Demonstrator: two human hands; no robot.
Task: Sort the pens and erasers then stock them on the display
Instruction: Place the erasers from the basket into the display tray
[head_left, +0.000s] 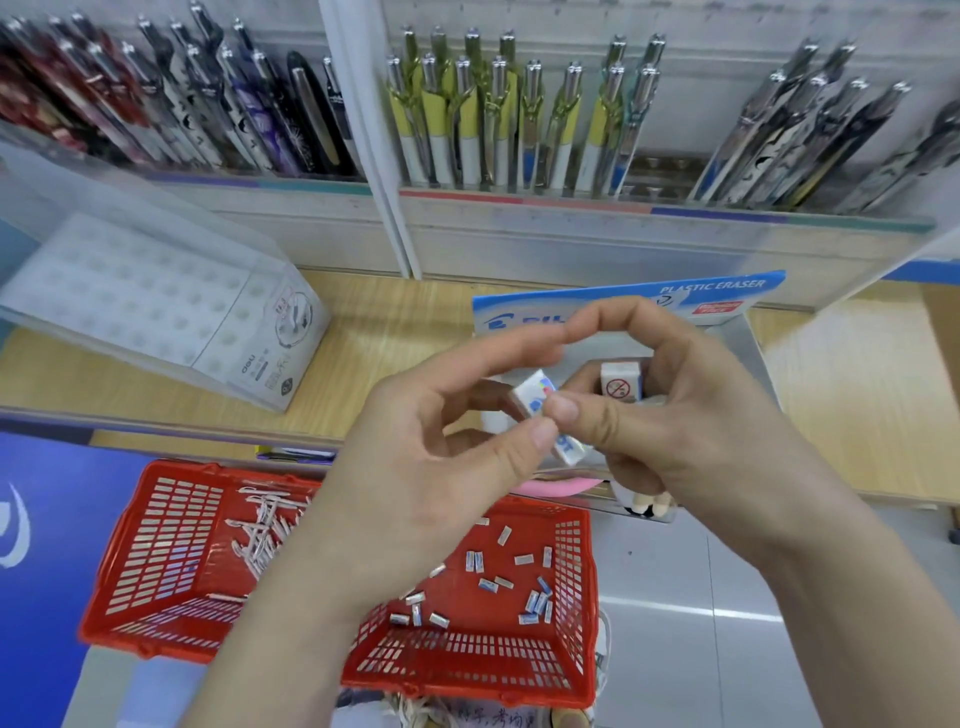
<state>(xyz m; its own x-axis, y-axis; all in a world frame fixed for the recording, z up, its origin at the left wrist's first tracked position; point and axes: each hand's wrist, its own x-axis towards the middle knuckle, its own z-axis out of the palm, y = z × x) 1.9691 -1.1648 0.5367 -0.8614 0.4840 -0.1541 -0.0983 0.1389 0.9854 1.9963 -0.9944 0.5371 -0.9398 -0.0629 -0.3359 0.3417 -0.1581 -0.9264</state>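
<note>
Erasers are looking light, firm and slightly slick in their paper sleeves; the left hand (441, 447) is pinching one eraser (540, 410) by its long sides above the eraser box (623, 301), while the right hand (691, 415) is cradling another eraser (621, 382).

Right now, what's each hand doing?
Left hand: pinching an eraser.
Right hand: closed on another eraser, thumb touching the first.

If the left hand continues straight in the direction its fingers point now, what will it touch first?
Probably the right hand. The left hand points right and slightly away, its grip on one eraser, and both thumbs already nearly meet there. Beyond lies the eraser box, though depth is unclear.
</note>
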